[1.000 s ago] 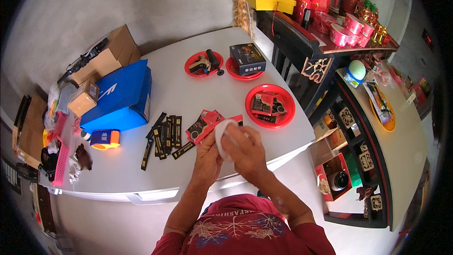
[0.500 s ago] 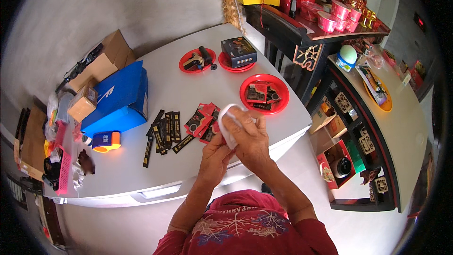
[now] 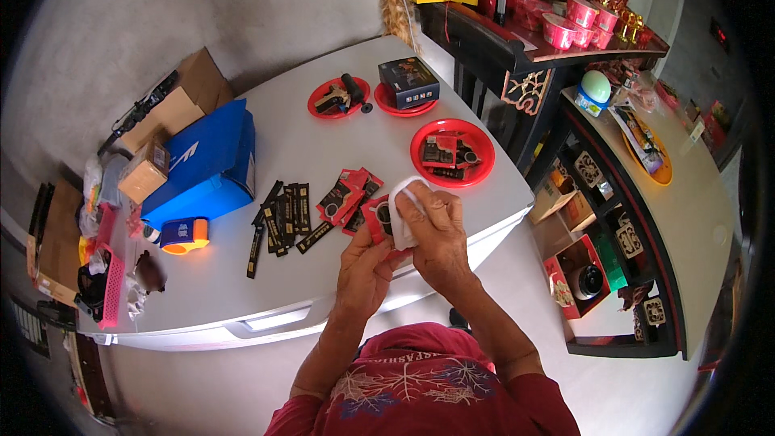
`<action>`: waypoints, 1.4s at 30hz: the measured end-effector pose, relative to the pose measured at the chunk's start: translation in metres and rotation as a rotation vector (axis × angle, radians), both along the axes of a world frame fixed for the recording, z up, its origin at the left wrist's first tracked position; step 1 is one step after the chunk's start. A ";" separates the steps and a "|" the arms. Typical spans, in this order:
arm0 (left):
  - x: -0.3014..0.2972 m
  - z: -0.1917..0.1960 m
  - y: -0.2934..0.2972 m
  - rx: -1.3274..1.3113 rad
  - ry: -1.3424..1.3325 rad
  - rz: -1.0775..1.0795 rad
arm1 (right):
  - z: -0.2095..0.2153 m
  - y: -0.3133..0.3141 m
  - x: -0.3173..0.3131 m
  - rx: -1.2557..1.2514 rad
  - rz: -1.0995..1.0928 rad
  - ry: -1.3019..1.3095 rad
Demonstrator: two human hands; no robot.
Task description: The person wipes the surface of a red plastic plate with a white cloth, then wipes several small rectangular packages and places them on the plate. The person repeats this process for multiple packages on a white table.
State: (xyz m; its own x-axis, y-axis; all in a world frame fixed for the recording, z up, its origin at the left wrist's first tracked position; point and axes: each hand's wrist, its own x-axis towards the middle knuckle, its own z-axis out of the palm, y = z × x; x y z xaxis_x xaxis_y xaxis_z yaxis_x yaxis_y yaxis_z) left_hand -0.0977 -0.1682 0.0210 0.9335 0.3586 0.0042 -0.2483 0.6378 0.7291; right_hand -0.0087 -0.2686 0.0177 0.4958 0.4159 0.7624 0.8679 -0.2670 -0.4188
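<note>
One red-and-black packet [image 3: 375, 216] was pinched in fingers of left hand [image 3: 362, 276], above near edge of white surface [image 3: 234, 295]. Fingers of right hand [image 3: 440, 241] were curled around white cloth [image 3: 404, 230], which overlapped packet. Loose red packets [image 3: 342, 193] lay just beyond left fingers, slim black sachets [image 3: 286, 216] farther left. Red plate [image 3: 488, 153] with more packets stood just beyond right fingers; blue box [image 3: 211, 165] sat well left of both.

On the flat white tabletop [image 3: 282, 121], slim black stick packets [image 3: 302, 208] lie between a blue cardboard box [image 3: 202, 157], left, and flat red-and-black sachets [image 3: 343, 192], right. Farther right stands a round red plastic plate [image 3: 487, 157]; behind it, a black rectangular carton [image 3: 410, 82] sits on a second red plate [image 3: 383, 99].
</note>
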 end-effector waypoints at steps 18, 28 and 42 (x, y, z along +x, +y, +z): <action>-0.013 -0.005 0.004 -0.261 -0.041 -0.014 | 0.002 -0.003 -0.039 -0.141 0.204 -0.119; -0.013 -0.016 0.011 -0.180 -0.046 0.064 | -0.003 -0.040 -0.014 0.269 0.333 0.645; -0.008 -0.007 -0.008 0.056 -0.016 0.262 | -0.011 0.013 -0.026 0.154 0.177 0.078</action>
